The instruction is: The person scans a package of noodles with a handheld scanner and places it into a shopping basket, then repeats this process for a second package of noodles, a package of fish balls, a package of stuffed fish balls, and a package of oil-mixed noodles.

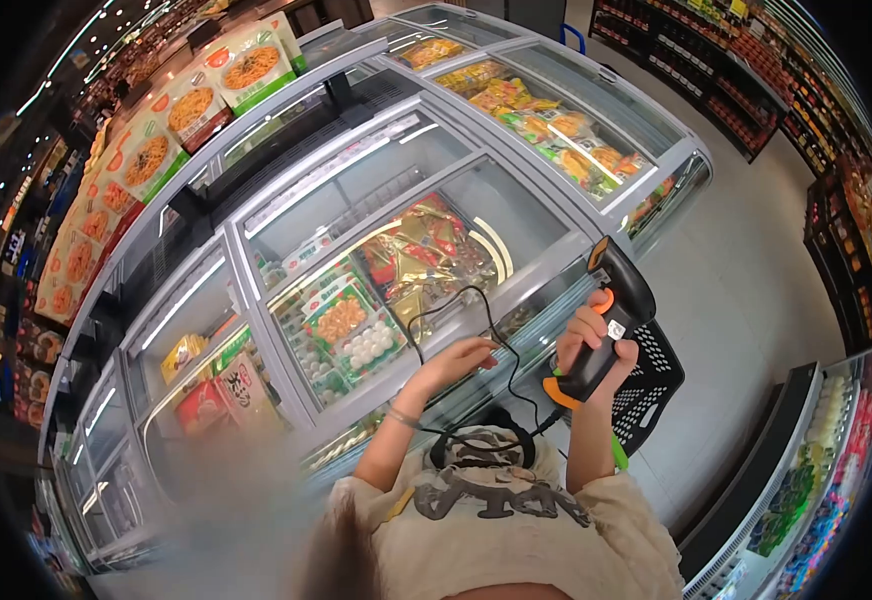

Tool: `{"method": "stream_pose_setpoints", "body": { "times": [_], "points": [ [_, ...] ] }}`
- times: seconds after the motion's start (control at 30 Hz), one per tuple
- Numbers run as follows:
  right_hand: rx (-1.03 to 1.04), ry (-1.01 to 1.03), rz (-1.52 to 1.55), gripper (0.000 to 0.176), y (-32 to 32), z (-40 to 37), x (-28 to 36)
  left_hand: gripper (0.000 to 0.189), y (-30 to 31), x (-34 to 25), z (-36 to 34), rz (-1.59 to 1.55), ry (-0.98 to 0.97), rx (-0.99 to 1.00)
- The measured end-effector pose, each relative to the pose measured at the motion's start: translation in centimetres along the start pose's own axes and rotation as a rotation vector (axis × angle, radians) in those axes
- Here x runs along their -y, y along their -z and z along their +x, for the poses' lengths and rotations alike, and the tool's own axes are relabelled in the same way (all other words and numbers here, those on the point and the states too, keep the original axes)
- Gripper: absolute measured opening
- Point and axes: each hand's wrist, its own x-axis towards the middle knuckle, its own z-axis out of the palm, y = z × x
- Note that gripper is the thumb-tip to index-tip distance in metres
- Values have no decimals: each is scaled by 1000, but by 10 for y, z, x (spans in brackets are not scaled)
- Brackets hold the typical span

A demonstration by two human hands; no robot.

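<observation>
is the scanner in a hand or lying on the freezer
In a hand: the right hand holds the scanner, fingers wrapped around its handle.

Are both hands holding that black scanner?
No, only the right hand grips the black scanner, while the left hand is apart from it.

I am getting a bright, mostly crisp middle, with the black handheld scanner with orange trim showing sharp, while the wide-angle lens is bending straight lines into arcs and the corners are falling into black. Long white light strips are glowing in the grey-framed, glass-lidded freezer, and glare is flaring off the crinkled gold foil packaging. Thin white ceiling lights are streaking the dim upper left. The pale grey floor is carrying a soft sheen. Lower left, a milky, out-of-focus smear is veiling the view.
</observation>
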Motion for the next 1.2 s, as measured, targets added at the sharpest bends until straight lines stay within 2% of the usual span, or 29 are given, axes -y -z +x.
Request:
{"method": "stream_pose_setpoints", "body": {
  "times": [0.1,0.23,0.33,0.47,0.63,0.87,1.0,1.1,1.2],
  "points": [
    [-50,-55,-37,52,4,20,-32,29,19,-17,-52,-42,2,-181],
    [-75,-178,-151,53,11,43,-84,17,47,-16,-93,-442,-281,-409],
    [-65,-282,-201,55,12,57,-123,11,55,-32,-126,-734,-606,-380],
    [-56,-389,-204,57,11,65,-169,7,65,-39,-170,-853,-757,-398],
    [-5,-514,-2,54,17,69,-215,8,78,-28,-217,-882,-808,-503],
    [-42,-481,67,50,29,66,-256,8,88,-3,-291,-868,-836,-659],
    [-59,-408,88,47,51,72,-258,9,89,21,-341,-933,-872,-876],
    [-88,-401,35,48,60,82,-248,7,77,46,-370,-956,-975,-1034],
    [-100,-510,144,48,84,98,-232,6,48,72,-390,-1022,-1103,-1271]
  ]
}}
